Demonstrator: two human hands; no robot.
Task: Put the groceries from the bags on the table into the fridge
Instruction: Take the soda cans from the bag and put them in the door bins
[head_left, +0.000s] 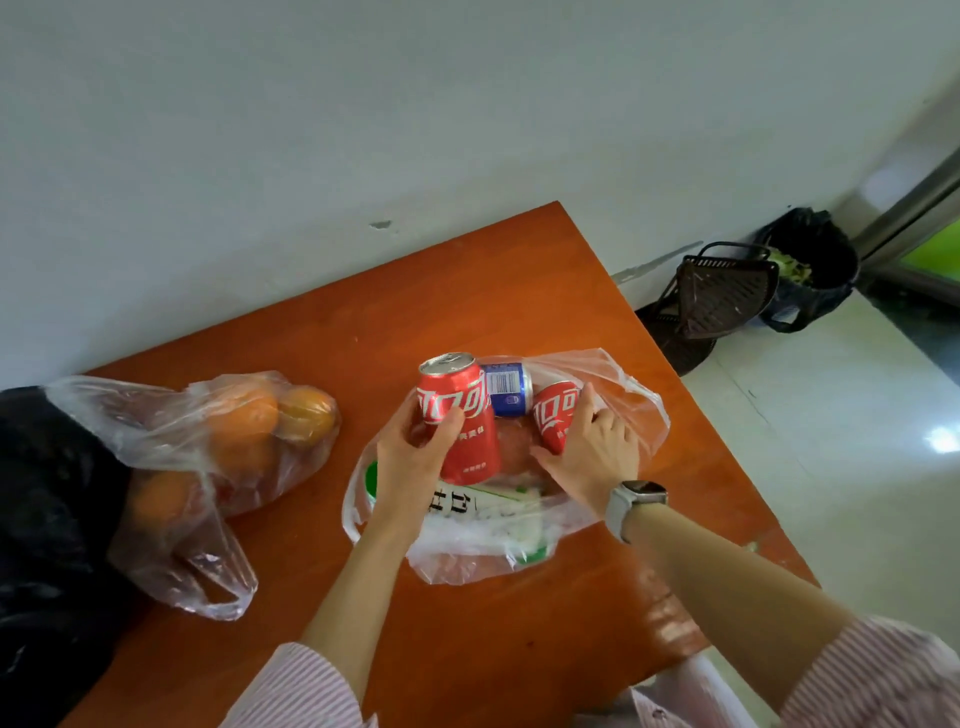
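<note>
Red cans dominate the centre of the frame as a person unpacks a clear plastic bag (613, 374) on an orange-brown wooden table (519, 270). The left hand (415, 457) is wrapped around a tall red cola can (460, 415), thumb across the label and fingers closed behind it; the can stands nearly upright, its long axis tipped slightly toward the upper left of the frame, silver top clear of the bag. The right hand (592, 447), a watch (636, 506) on its wrist, is curled on a second red cola can (556, 415), which leans with its top pointing toward the upper right; fingers cover its far side, so the firmness of that grip is a judgement, though it looks closed on the can. Between the two red cans lies a blue can (506, 389), on its side with its barcode facing up, touching both and held by neither hand. Below the hands, inside the same bag, rests a white package with green trim (467, 514). At the left of the frame a second clear bag holds oranges (244, 415), beside a black plastic bag (47, 493). No fridge is in view. With both hands occupied, the blue can appears to be the next item to come out; it lies just above and between the hands, about equally near to each.
</note>
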